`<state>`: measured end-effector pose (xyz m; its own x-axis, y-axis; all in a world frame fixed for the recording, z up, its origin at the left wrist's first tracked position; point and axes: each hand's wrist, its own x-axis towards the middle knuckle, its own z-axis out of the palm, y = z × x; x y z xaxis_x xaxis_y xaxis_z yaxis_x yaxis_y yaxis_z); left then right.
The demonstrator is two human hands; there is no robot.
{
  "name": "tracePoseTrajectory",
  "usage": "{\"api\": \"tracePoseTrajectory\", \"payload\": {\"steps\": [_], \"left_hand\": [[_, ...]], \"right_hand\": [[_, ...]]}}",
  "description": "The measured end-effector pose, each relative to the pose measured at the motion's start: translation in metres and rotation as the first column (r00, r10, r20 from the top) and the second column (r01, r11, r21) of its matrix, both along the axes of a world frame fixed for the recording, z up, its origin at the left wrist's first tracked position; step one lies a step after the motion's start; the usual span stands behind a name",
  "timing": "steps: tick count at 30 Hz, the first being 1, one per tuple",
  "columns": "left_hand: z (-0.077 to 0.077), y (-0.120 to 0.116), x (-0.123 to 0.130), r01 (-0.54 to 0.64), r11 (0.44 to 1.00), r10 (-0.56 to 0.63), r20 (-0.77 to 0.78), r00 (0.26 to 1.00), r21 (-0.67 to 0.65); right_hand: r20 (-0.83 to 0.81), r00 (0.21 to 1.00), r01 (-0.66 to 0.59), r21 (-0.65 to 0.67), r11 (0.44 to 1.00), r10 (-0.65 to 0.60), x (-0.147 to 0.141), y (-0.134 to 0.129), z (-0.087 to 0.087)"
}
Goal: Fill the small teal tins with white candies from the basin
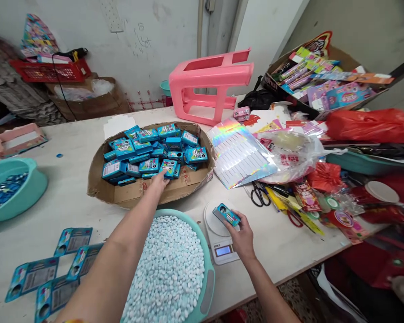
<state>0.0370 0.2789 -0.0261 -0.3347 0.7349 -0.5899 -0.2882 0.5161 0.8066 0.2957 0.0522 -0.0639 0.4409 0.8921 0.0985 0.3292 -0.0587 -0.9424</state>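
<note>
My left arm stretches over the basin to an oval cardboard tray (121, 193) full of small blue candy boxes (148, 134). There my left hand (160, 181) has its fingers closed at the lower edge of one blue candy box (170, 168). My right hand (242, 233) grips another blue candy box (226, 214), with a round window in its front, just over the plate of a white kitchen scale (211, 224). The scale's display is lit blue. Between my arms stands a teal basin (207, 269) of pale blue and white candies (171, 264).
Flat blue cartons (37, 276) lie at the front left, below another teal basin (37, 179) with shiny blue pieces. A pink stool (208, 76) rests sideways at the back. Holographic sheets (240, 152), black scissors (260, 195) and assorted packets crowd the right.
</note>
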Motion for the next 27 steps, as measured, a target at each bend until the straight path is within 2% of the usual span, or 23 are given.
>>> {"api": "tracePoseTrajectory", "payload": {"steps": [3, 6, 8, 9, 12, 14, 17, 18, 20, 22, 23, 24, 25, 26, 27], "left_hand": [[0.004, -0.011, -0.009, -0.006, 1.000, 0.005, 0.056, 0.998, 0.018], [0.027, -0.052, -0.026, 0.058, 0.984, -0.084, 0.149, 0.985, 0.168], [0.046, -0.093, -0.033, 0.159, 0.931, -0.246, 0.244, 0.938, 0.329], [0.054, -0.116, -0.034, 0.213, 0.904, -0.327, 0.279, 0.903, 0.370], [0.067, -0.184, -0.025, 0.263, 0.881, -0.411, 0.359, 0.838, 0.394], [0.069, -0.224, -0.011, 0.274, 0.896, -0.414, 0.437, 0.798, 0.348], [0.064, -0.275, 0.017, 0.320, 0.924, -0.380, 0.588, 0.714, 0.208], [0.063, -0.289, 0.025, 0.339, 0.925, -0.366, 0.630, 0.685, 0.169], [0.060, -0.308, 0.035, 0.407, 0.902, -0.394, 0.654, 0.646, 0.142], [0.058, -0.315, 0.032, 0.556, 0.814, -0.550, 0.534, 0.643, 0.169], [0.055, -0.314, 0.025, 0.639, 0.751, -0.646, 0.383, 0.661, 0.164], [0.051, -0.309, 0.015, 0.703, 0.701, -0.713, 0.161, 0.683, 0.124], [0.046, -0.303, 0.002, 0.734, 0.677, -0.726, -0.113, 0.678, 0.054], [0.039, -0.296, -0.011, 0.724, 0.690, -0.671, -0.399, 0.625, -0.027], [0.030, -0.288, -0.024, 0.675, 0.732, -0.564, -0.642, 0.520, -0.095]], "right_hand": [[0.153, 0.983, 0.085, 0.084, 0.993, -0.097, -0.002, -0.016, 0.022], [0.189, 0.975, 0.091, 0.139, 0.986, -0.117, -0.015, -0.034, 0.053], [0.139, 0.990, -0.008, 0.138, 0.990, -0.012, -0.030, -0.041, 0.072], [0.098, 0.993, -0.082, 0.130, 0.988, 0.070, -0.039, -0.043, 0.079], [-0.075, 0.947, -0.301, 0.116, 0.946, 0.311, -0.065, -0.042, 0.098], [-0.252, 0.857, -0.422, 0.162, 0.892, 0.450, -0.075, -0.042, 0.104], [-0.524, 0.618, -0.556, 0.234, 0.797, 0.585, -0.074, -0.048, 0.106], [-0.574, 0.553, -0.606, 0.220, 0.765, 0.604, -0.071, -0.053, 0.105], [-0.598, 0.498, -0.698, 0.152, 0.699, 0.628, -0.061, -0.066, 0.104], [-0.568, 0.514, -0.734, 0.095, 0.672, 0.642, -0.050, -0.082, 0.103], [-0.562, 0.536, -0.727, 0.072, 0.683, 0.630, -0.044, -0.090, 0.104], [-0.567, 0.562, -0.707, 0.047, 0.705, 0.602, -0.040, -0.097, 0.104], [-0.582, 0.593, -0.680, 0.008, 0.733, 0.557, -0.035, -0.104, 0.103], [-0.598, 0.630, -0.641, -0.042, 0.766, 0.495, -0.031, -0.110, 0.102], [-0.610, 0.669, -0.593, -0.091, 0.800, 0.426, -0.028, -0.114, 0.101]]}}
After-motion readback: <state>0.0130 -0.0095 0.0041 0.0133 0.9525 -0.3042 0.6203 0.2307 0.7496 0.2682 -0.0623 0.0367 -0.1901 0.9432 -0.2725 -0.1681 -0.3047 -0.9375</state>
